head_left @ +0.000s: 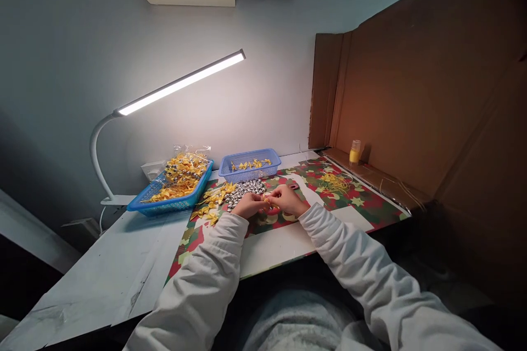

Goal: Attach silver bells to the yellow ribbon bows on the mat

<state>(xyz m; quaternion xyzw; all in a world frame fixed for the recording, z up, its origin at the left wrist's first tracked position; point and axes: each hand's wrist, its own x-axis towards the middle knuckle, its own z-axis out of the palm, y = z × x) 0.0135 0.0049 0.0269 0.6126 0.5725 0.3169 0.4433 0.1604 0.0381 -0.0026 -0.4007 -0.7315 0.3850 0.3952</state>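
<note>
Mostly hidden, the yellow piece [265, 198] leaves its axis unclear.

Beyond left hand [249, 205]: round silver metallic beads [247, 189]; farther, rectangular light-blue plastic basket [257, 171]. Left of hand: yellow fabric bows [214, 197].

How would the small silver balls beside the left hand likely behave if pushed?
The silver balls would probably roll and scatter, since they look rounded and lie loose in a heap. Their shiny surface suggests they may be slippery to pinch. Each is likely light, being tiny beside the left hand.
</note>
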